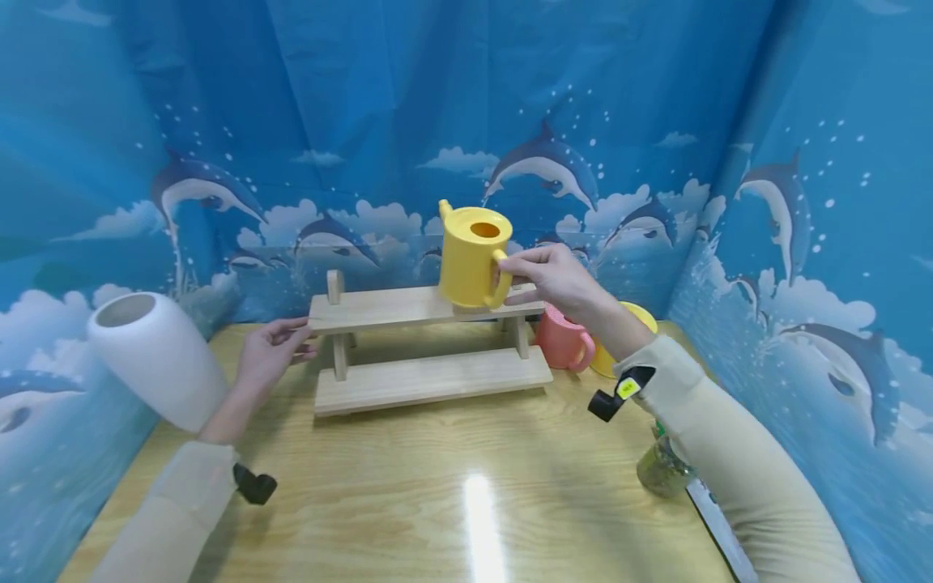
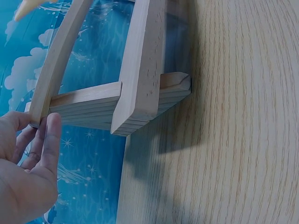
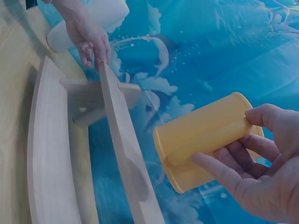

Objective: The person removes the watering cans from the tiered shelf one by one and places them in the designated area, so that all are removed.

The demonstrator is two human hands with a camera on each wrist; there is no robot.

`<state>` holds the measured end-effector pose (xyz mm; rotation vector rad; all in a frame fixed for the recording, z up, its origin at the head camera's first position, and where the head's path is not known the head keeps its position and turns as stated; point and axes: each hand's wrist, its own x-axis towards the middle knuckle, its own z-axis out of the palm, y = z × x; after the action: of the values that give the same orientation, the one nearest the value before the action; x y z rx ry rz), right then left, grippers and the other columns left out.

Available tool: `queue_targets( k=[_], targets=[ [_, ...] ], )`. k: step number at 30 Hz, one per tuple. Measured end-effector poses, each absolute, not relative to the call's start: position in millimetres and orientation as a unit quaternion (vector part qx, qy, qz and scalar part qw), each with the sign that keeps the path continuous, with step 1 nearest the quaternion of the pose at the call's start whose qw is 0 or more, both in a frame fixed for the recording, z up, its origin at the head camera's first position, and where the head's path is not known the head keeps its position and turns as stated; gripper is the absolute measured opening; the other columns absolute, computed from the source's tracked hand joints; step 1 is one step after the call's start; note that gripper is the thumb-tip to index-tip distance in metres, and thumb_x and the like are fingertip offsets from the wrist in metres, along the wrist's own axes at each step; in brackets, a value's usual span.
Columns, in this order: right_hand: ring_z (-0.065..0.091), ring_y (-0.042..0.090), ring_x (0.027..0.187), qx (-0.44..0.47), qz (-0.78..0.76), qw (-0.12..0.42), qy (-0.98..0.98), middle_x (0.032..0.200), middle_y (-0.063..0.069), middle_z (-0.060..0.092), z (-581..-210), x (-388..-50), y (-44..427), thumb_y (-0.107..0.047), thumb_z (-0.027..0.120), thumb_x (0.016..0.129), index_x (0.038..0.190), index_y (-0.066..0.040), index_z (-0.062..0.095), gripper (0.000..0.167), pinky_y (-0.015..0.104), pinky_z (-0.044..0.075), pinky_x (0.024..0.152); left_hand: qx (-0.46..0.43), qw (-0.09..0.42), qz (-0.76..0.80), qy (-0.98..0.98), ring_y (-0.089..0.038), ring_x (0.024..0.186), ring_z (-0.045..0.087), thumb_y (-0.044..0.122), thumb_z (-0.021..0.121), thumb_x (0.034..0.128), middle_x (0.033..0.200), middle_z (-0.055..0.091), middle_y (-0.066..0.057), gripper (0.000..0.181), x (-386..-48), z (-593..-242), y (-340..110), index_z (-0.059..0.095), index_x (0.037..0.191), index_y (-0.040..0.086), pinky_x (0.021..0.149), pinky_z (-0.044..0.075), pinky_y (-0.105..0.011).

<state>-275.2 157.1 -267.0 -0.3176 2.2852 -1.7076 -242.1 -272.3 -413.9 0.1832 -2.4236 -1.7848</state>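
A yellow watering can [image 1: 466, 263] is held up by its handle in my right hand [image 1: 560, 282], roughly upright, with its spout away to the left. In the right wrist view, fingers and thumb grip the can's [image 3: 198, 133] handle, and a gap separates the can from the upper board. Below it stands a two-tier wooden shelf [image 1: 386, 308] on the table. My left hand [image 1: 271, 352] is at the left end of the upper board; in the left wrist view its thumb and fingers pinch the end of that board [image 2: 58, 60].
A white vase [image 1: 156, 356] leans in view at the left. Right of the shelf are a pink pot with a handle [image 1: 561, 340] and a yellow container [image 1: 607, 356]. A glass jar [image 1: 663, 468] stands near my right forearm. Dolphin-print blue curtains [image 1: 394, 121] enclose the table.
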Motion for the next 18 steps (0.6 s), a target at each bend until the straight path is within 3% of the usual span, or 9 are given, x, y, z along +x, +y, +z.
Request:
queue_targets(
  k=[4, 8, 10, 14, 18],
  targets=[
    [0.06, 0.028, 0.131, -0.093, -0.568, 0.128, 0.807, 0.146, 0.012, 0.06, -259.4, -270.0, 183.1, -0.027, 0.066, 0.106, 0.14, 0.0, 0.066, 0.044, 0.045, 0.064, 0.105, 0.059, 0.061, -0.589, -0.804, 0.007, 0.079, 0.072, 0.026, 0.058, 0.1101, 0.134, 0.069, -0.023, 0.049, -241.0, -413.9, -272.0, 0.053, 0.149, -0.004, 0.083, 0.067, -0.018],
    [0.057, 0.029, 0.138, -0.067, -0.557, 0.118, 0.819, 0.153, 0.012, 0.056, -254.8, -261.6, 212.3, -0.032, 0.065, 0.106, 0.142, 0.0, 0.064, 0.048, 0.045, 0.064, 0.105, 0.059, 0.06, -0.591, -0.802, 0.006, 0.079, 0.072, 0.025, 0.058, 0.1099, 0.131, 0.071, -0.021, 0.049, -240.4, -413.9, -272.1, 0.053, 0.149, -0.004, 0.083, 0.067, -0.018],
    [0.061, 0.024, 0.132, -0.062, -0.552, 0.106, 0.825, 0.146, 0.008, 0.06, -254.0, -257.1, 229.0, -0.034, 0.065, 0.106, 0.143, 0.0, 0.063, 0.05, 0.039, 0.067, 0.1, 0.059, 0.06, -0.591, -0.802, 0.006, 0.079, 0.072, 0.025, 0.058, 0.1099, 0.131, 0.071, -0.019, 0.049, -240.6, -414.0, -272.4, 0.053, 0.149, -0.004, 0.084, 0.067, -0.018],
    [0.069, 0.01, 0.114, -0.065, -0.555, 0.082, 0.825, 0.124, -0.007, 0.072, -256.5, -250.0, 265.2, -0.036, 0.066, 0.105, 0.14, -0.001, 0.066, 0.05, 0.032, 0.07, 0.09, 0.059, 0.06, -0.59, -0.803, 0.003, 0.082, 0.075, 0.026, 0.058, 0.1101, 0.14, 0.064, -0.03, 0.049, -241.3, -414.0, -272.2, 0.053, 0.149, -0.003, 0.084, 0.068, -0.019],
    [0.072, 0.003, 0.103, -0.057, -0.563, 0.056, 0.823, 0.108, -0.015, 0.076, -264.5, -245.9, 301.0, -0.038, 0.065, 0.105, 0.127, -0.012, 0.077, 0.036, 0.029, 0.071, 0.083, 0.06, 0.056, -0.589, -0.804, -0.001, 0.086, 0.076, 0.027, 0.058, 0.1102, 0.143, 0.06, -0.034, 0.05, -241.9, -414.7, -272.6, 0.053, 0.15, -0.002, 0.084, 0.068, -0.019]
  ],
)
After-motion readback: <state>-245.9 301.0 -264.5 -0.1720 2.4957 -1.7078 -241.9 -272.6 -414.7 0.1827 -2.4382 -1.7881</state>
